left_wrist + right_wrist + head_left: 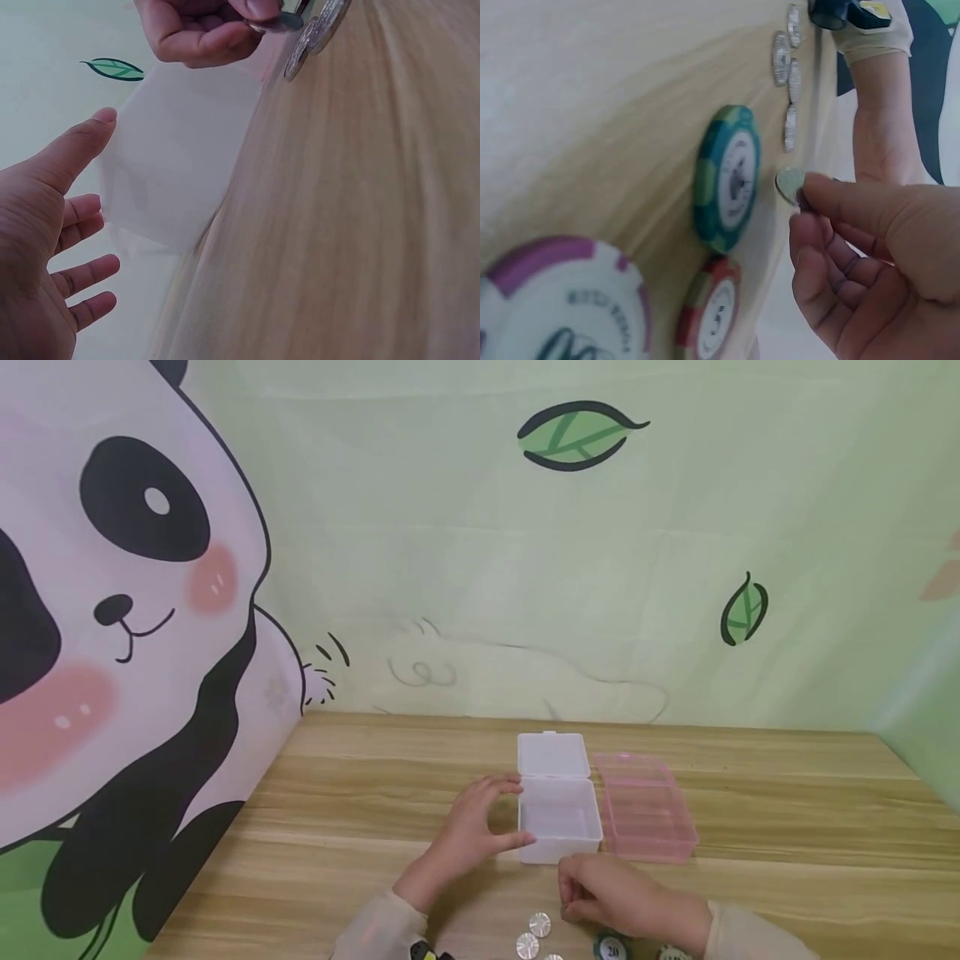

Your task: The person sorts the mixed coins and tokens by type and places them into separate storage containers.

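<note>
My right hand [618, 889] pinches a silvery coin [789, 184] between thumb and fingers, just in front of the white plastic box [558, 850]. The box's lid [553, 755] is tipped back, and no contents show inside. At the box's left side is my left hand [468, 827], thumb and fingers spread apart along its edge; whether they touch it is hard to tell. Several more coins [540, 924] lie on the table near the front. A green poker chip [739, 180] lies closest to the right hand, beside a red poker chip [716, 311].
A translucent pink box [648, 852] stands directly right of the white one. Nearer the right wrist camera lies a white-and-purple poker chip [562, 300]. The wooden table [787, 810] ends at a green backdrop with a panda [150, 568] on the left.
</note>
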The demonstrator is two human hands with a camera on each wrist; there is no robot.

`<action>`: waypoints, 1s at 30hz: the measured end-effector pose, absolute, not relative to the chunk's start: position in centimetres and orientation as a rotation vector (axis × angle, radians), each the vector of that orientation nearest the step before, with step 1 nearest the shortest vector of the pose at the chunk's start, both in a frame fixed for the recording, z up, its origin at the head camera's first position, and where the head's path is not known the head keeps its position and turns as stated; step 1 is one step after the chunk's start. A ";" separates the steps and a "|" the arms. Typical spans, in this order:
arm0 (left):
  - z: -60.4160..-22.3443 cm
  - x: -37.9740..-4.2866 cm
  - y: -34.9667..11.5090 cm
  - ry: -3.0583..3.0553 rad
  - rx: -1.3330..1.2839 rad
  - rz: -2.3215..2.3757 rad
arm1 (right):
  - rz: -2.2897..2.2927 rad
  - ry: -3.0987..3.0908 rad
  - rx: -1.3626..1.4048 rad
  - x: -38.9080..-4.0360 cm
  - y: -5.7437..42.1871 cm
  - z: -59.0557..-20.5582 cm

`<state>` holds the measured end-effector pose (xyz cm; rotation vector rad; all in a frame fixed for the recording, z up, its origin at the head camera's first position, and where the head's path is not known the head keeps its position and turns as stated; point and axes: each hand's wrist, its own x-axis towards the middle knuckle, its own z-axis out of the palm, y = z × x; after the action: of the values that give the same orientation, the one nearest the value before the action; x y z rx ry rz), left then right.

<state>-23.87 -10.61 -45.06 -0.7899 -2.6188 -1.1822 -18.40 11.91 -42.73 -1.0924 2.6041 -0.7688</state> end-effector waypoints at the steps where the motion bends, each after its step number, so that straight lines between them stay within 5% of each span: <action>1: -45.1 -23.9 -10.6 -2.621 -0.789 -1.180 | -0.791 2.578 -1.082 -18.4 12.0 -42.6; 30: -45.1 -23.8 -10.5 -2.604 -0.765 -1.212 | -1.021 2.471 -1.043 -21.5 13.7 -37.3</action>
<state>-23.83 -10.48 -45.11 -0.7653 -2.6041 -1.2116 -21.47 13.67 -37.29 -1.0425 2.4714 -1.0211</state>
